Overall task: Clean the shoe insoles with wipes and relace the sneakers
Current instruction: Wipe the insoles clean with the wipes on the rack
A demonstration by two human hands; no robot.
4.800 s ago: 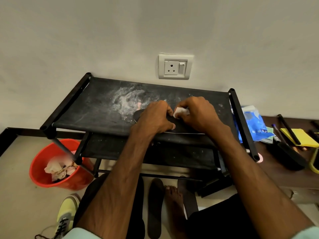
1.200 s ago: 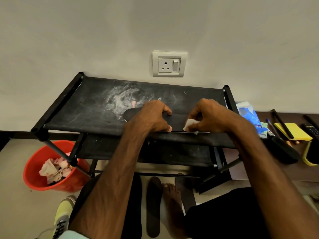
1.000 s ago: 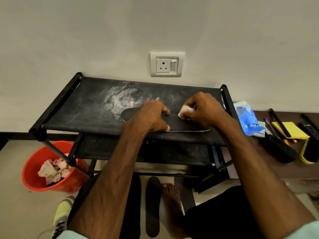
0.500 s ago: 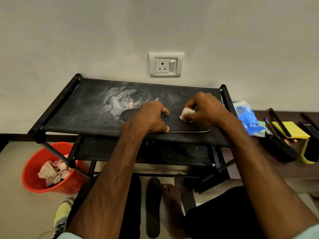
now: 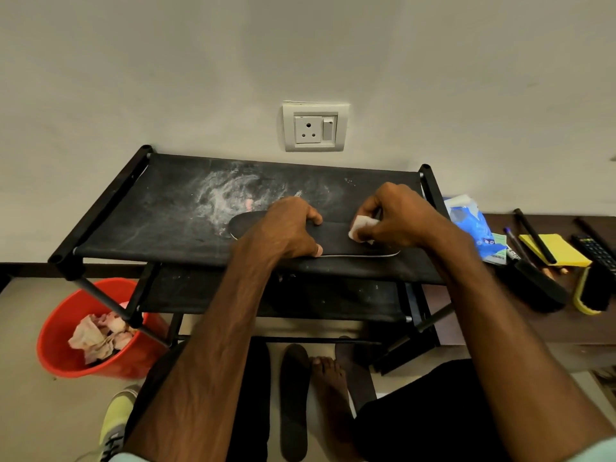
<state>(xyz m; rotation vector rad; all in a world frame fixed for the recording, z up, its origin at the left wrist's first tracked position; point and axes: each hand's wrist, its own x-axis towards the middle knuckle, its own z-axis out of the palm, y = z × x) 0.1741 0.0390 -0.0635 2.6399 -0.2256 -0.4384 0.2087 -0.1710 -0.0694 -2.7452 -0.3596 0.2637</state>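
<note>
Against a plain pale wall fitted with a wall socket (image 5: 313,127), a black fabric shoe rack (image 5: 160,208) is positioned. White powdery smears are seen across the middle of its top shelf.

A dark insole (image 5: 336,236) is laid flat along the front edge of the top shelf, lengthwise from left to right. It is held down near its middle by the left hand (image 5: 286,228): the fingers are curled over the far edge and the thumb is set against the near edge. A folded white wipe (image 5: 361,226) is pinched between the fingertips and thumb of the right hand (image 5: 396,218) and is pressed onto the right half of the insole.

A red bucket (image 5: 66,358) is placed on the floor below the rack's front left corner, with crumpled used wipes (image 5: 96,335) inside. A second insole (image 5: 293,395) is laid on the floor beneath the rack, beside a bare foot (image 5: 330,385). A yellow-green sneaker (image 5: 115,425) is partly visible at the lower left.

On the wooden tabletop (image 5: 500,328) to the right of the rack, a blue wipe pack (image 5: 466,221) is placed at the left edge, just beside the rack. A yellow notepad (image 5: 556,248) and a brush (image 5: 590,291) are located further right.
</note>
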